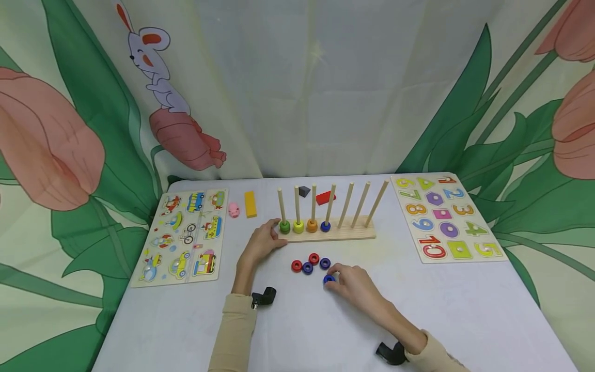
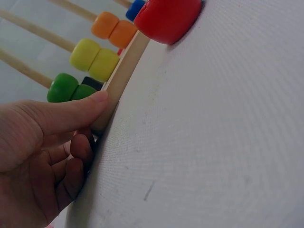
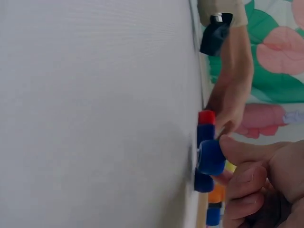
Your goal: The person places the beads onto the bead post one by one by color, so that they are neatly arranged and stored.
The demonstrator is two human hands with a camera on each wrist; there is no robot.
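Observation:
A wooden peg stand (image 1: 330, 235) with seven upright pegs stands mid-table. My left hand (image 1: 261, 243) grips its left end, thumb along the front edge in the left wrist view. Green rings (image 2: 71, 89), yellow rings (image 2: 94, 60) and orange rings (image 2: 114, 30) sit low on the first three pegs. On the fourth is a blue bead (image 1: 325, 226); the other three are bare. Nearer me, my right hand (image 1: 357, 287) pinches a blue ring (image 3: 211, 157) between thumb and fingers. Close by lie two red rings (image 1: 296, 266) and two loose blue rings (image 1: 307, 267).
On the left lies a vehicle puzzle board (image 1: 178, 237), with a pink pig figure (image 1: 234, 210) and yellow block (image 1: 250, 204) beside it. A number puzzle board (image 1: 446, 217) lies right. Behind the stand are a red block (image 1: 325, 197) and dark block (image 1: 304, 191).

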